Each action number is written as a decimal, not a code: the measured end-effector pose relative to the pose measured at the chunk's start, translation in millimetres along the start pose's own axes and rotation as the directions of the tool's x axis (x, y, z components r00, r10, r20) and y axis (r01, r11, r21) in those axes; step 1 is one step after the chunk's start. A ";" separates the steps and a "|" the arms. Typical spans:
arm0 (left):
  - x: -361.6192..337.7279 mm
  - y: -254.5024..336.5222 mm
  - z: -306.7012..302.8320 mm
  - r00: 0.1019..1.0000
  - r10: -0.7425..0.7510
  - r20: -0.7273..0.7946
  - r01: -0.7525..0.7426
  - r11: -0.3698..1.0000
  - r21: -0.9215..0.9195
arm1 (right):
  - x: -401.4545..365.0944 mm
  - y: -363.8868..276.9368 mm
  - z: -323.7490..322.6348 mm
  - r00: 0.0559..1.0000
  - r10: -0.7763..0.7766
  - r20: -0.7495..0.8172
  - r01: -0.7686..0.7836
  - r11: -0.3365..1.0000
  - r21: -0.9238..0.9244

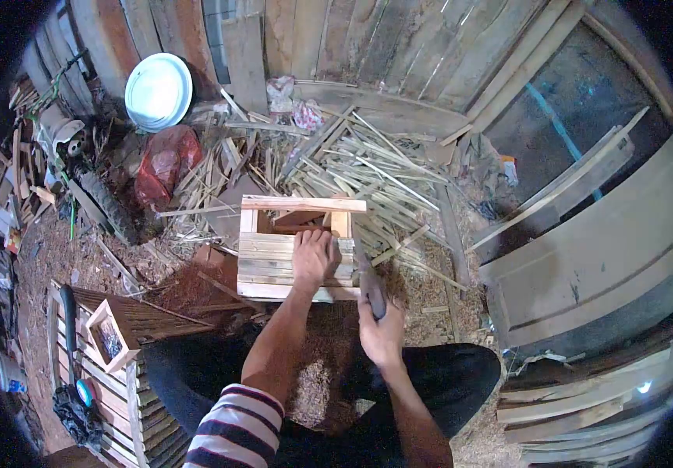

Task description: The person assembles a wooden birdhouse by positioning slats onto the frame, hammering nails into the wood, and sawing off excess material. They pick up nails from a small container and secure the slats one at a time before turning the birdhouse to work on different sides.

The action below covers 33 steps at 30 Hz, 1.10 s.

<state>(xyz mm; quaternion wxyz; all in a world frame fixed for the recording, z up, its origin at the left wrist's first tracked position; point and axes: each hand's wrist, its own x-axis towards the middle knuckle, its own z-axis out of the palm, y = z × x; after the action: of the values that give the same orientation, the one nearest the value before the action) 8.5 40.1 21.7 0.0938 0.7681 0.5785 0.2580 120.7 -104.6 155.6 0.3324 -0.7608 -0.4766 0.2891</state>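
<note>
A wooden box (270, 265) of pale slats stands in front of my knees, with a gap below its top rail. My left hand (311, 256) lies over the slats, its fingers curled at the edge of the gap, gripping the box. Closed round a dark handle, my right hand (382, 334) holds what looks like a hand saw (371, 287). The saw's blade points up along the right ends of the slats and is smeared by motion.
Cut wood strips (368, 168) lie heaped behind the box, near a red plastic bag (166, 164) and a white basin (159, 92). At left, a slatted stand (110, 390) holds a small wooden frame (110, 335) and a hammer-like tool (70, 320). Boards (594, 273) lean at right.
</note>
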 end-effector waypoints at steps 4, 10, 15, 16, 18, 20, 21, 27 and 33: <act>-0.7 -6.9 -0.3 0.990 0.077 -0.115 -0.077 0.997 0.001 | -43.3 21.9 -9.2 1.000 0.006 -0.016 -0.004 0.991 0.137; -1.4 -2.0 9.9 0.979 0.093 -0.180 -0.095 0.995 -0.006 | -23.2 11.2 16.0 0.991 -0.037 -0.125 0.051 0.993 0.109; -6.9 -8.9 14.7 0.979 0.107 -0.172 -0.104 0.994 0.022 | -32.2 14.2 20.1 0.990 0.105 -0.099 -0.080 0.969 0.234; -2.4 -10.2 14.0 0.978 0.106 -0.179 -0.103 0.994 0.030 | -25.0 8.7 26.5 0.984 0.083 -0.158 -0.043 0.969 0.245; 2.9 -12.2 15.5 0.990 0.077 -0.121 -0.074 0.997 0.032 | -27.1 -4.6 27.8 0.970 -0.024 -0.242 0.058 0.989 0.135; -6.9 -9.8 18.5 0.981 0.119 -0.153 -0.115 0.993 0.035 | -35.9 -8.7 19.4 0.990 0.003 -0.139 0.007 0.997 0.074; -3.5 -12.2 17.8 0.969 0.145 -0.202 -0.137 0.989 0.051 | -29.9 -3.2 12.2 0.990 -0.053 -0.131 0.061 0.996 0.062; -1.8 -2.9 3.6 0.981 0.094 -0.171 -0.092 0.996 0.018 | 16.6 -56.7 -86.3 0.937 0.273 0.220 -0.348 0.796 0.495; 9.0 -3.9 4.2 0.971 -0.022 -0.240 0.010 0.999 -0.050 | 22.8 -34.1 -55.5 0.931 0.282 0.229 -0.364 0.716 0.596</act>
<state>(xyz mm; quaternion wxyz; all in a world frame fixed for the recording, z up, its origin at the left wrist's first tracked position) 9.1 50.4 19.0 0.0437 0.7241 0.5854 0.3621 153.1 -85.3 213.4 0.4815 -0.6580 -0.2314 0.5307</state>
